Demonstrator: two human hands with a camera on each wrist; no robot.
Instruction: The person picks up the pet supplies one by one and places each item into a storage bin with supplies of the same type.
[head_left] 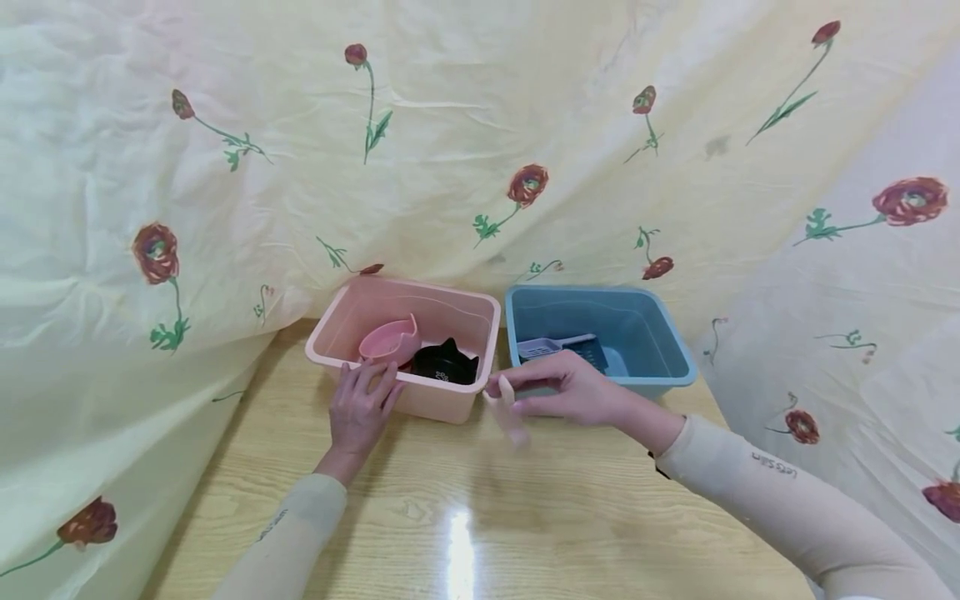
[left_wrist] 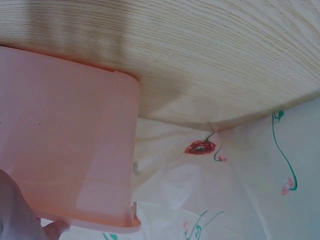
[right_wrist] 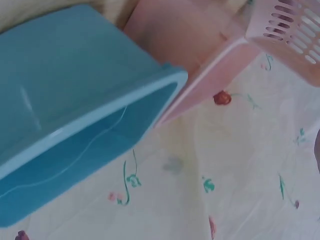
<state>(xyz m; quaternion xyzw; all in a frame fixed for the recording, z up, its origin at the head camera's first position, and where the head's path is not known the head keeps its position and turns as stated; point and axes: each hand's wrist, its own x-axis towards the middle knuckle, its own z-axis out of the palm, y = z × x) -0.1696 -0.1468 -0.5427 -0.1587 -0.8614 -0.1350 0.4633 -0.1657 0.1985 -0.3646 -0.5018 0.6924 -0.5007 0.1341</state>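
Note:
My left hand (head_left: 358, 410) holds the front rim of a pink plastic bin (head_left: 435, 404), fingers over the edge and thumb against the outer wall. Inside that bin lie a pink bowl (head_left: 390, 340) and a black bowl with ear-like points (head_left: 444, 363). With my right hand (head_left: 566, 390) I grip a pale pink litter scoop (head_left: 516, 427), blurred in the head view, in front of the gap between the bins. Its slotted basket (right_wrist: 295, 35) shows in the right wrist view. A blue bin (head_left: 656, 333) stands just behind my right hand, holding a lavender scoop (head_left: 540, 347).
A dark blue slotted piece (head_left: 592, 354) lies beside the lavender scoop, partly hidden. Both bins stand side by side on a wooden table (head_left: 405, 517). A flowered cloth (head_left: 450, 125) hangs close behind them and along both sides.

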